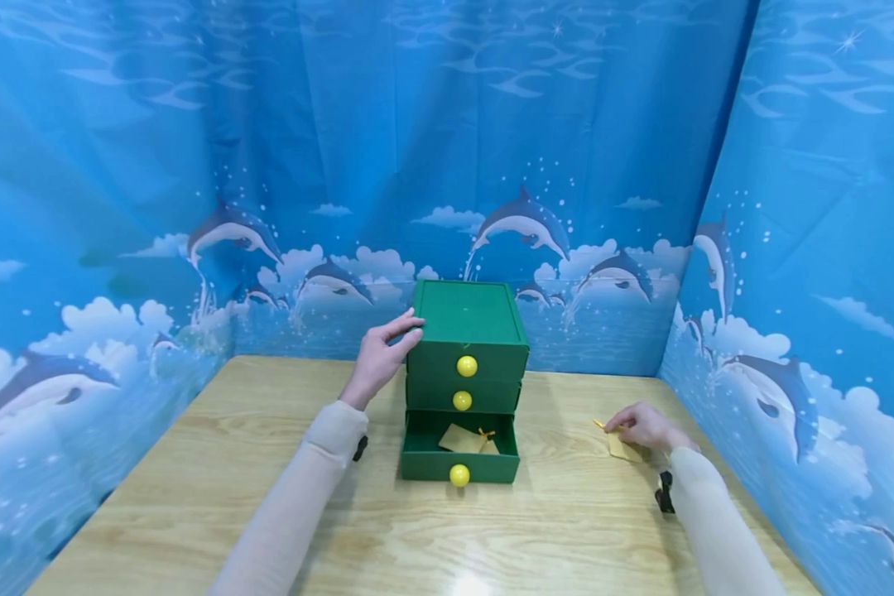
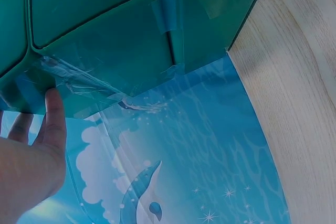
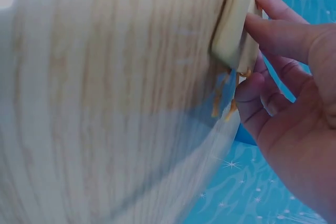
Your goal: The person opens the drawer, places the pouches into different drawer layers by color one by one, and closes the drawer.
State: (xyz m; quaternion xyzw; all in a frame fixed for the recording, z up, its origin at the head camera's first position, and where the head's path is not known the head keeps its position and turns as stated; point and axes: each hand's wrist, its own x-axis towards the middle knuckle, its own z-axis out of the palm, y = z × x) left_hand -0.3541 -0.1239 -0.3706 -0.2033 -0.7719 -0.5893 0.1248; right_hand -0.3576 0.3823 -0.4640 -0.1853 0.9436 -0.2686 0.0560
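A green chest of drawers (image 1: 468,313) with yellow ball knobs stands on the table, its bottom drawer (image 1: 425,465) pulled out. In that drawer lie small tan pouches (image 1: 458,439), one with an orange cord tie. My left hand (image 1: 382,354) rests against the chest's upper left side, fingers fairly straight at the top edge; in the left wrist view a fingertip touches the taped side wall (image 2: 110,66). Over at the right, my right hand (image 1: 646,428) pinches a small tan drawstring pouch (image 1: 624,449) low over the table. Its orange cords (image 3: 224,95) hang by the thumb in the right wrist view.
The wooden table (image 1: 551,530) carries the chest near its back. Blue curtains (image 1: 447,124) printed with dolphins enclose the back and both sides, and the right one runs close beside my right hand. The open drawer juts toward the front.
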